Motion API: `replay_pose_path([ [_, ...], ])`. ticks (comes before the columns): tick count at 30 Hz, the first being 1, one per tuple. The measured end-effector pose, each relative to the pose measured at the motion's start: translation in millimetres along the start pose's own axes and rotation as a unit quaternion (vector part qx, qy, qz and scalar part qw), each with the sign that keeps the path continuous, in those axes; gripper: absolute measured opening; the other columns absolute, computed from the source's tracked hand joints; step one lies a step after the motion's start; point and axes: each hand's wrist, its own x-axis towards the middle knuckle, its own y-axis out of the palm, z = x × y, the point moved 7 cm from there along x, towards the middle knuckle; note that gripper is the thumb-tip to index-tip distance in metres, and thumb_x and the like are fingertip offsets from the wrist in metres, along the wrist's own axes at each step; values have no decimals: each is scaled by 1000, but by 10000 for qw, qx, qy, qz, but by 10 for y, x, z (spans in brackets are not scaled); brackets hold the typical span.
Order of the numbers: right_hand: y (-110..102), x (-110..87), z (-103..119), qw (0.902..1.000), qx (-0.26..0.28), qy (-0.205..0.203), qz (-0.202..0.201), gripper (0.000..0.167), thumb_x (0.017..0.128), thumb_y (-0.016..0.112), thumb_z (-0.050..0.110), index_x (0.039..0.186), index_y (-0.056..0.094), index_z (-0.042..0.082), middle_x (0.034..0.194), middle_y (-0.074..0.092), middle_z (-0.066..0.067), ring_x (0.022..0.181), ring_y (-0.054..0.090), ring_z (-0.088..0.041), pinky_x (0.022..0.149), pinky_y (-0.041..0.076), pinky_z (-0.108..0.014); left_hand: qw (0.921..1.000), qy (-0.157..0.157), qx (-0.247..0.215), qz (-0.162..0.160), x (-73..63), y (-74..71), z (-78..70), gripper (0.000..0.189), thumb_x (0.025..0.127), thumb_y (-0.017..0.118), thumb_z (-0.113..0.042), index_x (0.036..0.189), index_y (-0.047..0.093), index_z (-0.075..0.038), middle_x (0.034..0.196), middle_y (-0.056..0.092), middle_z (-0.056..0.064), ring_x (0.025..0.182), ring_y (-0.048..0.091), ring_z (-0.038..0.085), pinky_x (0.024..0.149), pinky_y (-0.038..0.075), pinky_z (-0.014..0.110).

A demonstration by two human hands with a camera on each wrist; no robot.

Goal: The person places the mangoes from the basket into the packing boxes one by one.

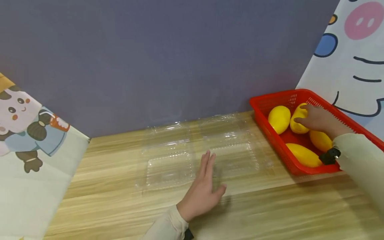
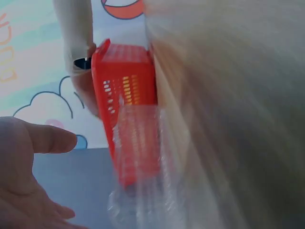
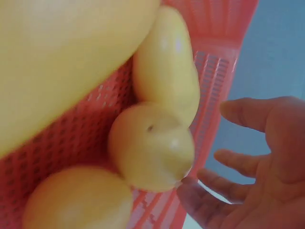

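The right hand (image 1: 319, 120) reaches down into a red basket (image 1: 312, 170) near the far right corner of the desk (image 1: 105, 186). Its fingers are spread and only slightly bent around the side of a yellow fruit (image 1: 297, 127); the right wrist view shows no grip, and whether one fingertip touches the skin cannot be told. That fruit lies toward the basket's far end, with a second yellow fruit (image 1: 279, 119) just beside it on the left. A third fruit (image 1: 303, 155) lies by the basket's near edge, and a fourth fruit (image 1: 318, 140) is partly hidden below the right wrist.

The left hand (image 1: 204, 192) is empty, its fingers straight and thumb held apart, over the middle of the desk toward the near edge. Its fingertips overlap the near side of a clear plastic container (image 1: 169, 169) in the head view, but the left wrist view shows a gap between them. The container lies flat along the far edge of the desk, left of the basket and well apart from the desk's left edge. A grey panel (image 1: 180, 66) stands behind.
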Motion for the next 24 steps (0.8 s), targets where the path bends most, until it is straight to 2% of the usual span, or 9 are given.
replay_pose_path([
  [3,-1,63,147,9994,-117,-300,-123,83,93,62,47,149,30,-5,140,38,-39,125,28,-59,102,26,-82,9995,-218,-214,28,63,64,27,97,94,64,-31,160,-8,-26,167,-17,-2,156,-6,26,121,25,58],
  [6,-4,141,330,9965,-387,-716,-197,74,91,67,37,146,38,-3,139,44,-36,125,34,-57,103,30,-79,9978,-411,-508,-102,113,99,80,99,92,65,-25,160,-7,-21,167,-17,4,155,5,33,119,29,57],
  [9,33,219,460,9931,-529,-1043,-39,70,88,72,23,147,40,1,144,39,-34,127,34,-56,104,30,-78,9934,-657,-904,-257,142,124,149,101,91,65,-21,160,-9,-22,167,-15,6,153,14,38,118,30,57],
  [11,64,267,512,9915,-526,-1187,125,72,86,73,17,148,39,3,147,32,-34,128,33,-56,104,29,-79,9893,-811,-1158,-362,160,131,201,101,91,64,-21,160,-11,-21,168,-13,8,152,14,39,120,25,58],
  [15,165,346,534,9865,-636,-1497,187,73,82,71,2,147,38,5,147,28,-34,129,32,-58,104,26,-81,9747,-1118,-1876,-483,192,151,293,95,93,59,-19,160,-9,-17,168,-2,15,153,11,38,124,16,58],
  [18,250,377,524,9802,-887,-1770,15,74,78,68,-6,146,40,5,147,31,-34,132,31,-60,106,24,-79,9591,-1342,-2444,-497,214,175,356,88,97,53,-19,160,-7,-14,167,3,17,152,16,40,123,17,59],
  [24,324,437,497,9727,-1257,-1947,-105,79,75,62,-13,148,39,6,152,27,-32,137,24,-60,111,19,-77,9357,-1437,-3187,-479,247,229,399,75,102,43,-19,159,-5,-6,167,4,19,153,13,41,125,14,57],
])
